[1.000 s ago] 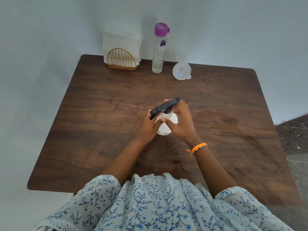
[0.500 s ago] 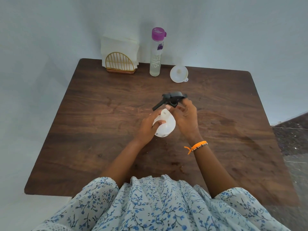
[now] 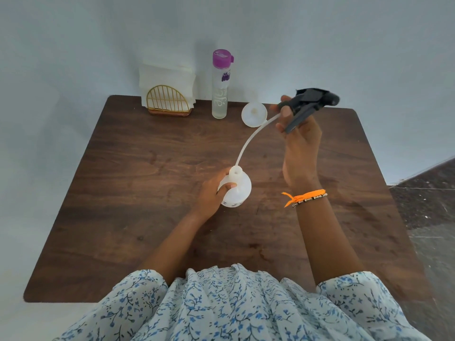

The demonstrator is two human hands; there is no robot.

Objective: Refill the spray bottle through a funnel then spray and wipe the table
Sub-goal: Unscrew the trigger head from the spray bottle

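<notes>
The left hand (image 3: 211, 193) is gripping the white spray bottle (image 3: 236, 190) and holding it upright on the desk (image 3: 147, 193), its neck now open. The right hand (image 3: 299, 146) is clenching the black sprayer head (image 3: 311, 103) up and to the right, with the long white tube (image 3: 248, 141) curving down to the bottle's mouth. Whether the tube's tip is clear of the neck or just inside is hard to tell.

If it is catching the rim, a sideways pull could be tipping the light bottle. Drips from the tube could be wetting the desk, and a swing of the sprayer head could be knocking the white funnel (image 3: 253, 113) just beneath it, or the tall refill bottle (image 3: 220, 87) beside the napkin holder (image 3: 168, 100).
</notes>
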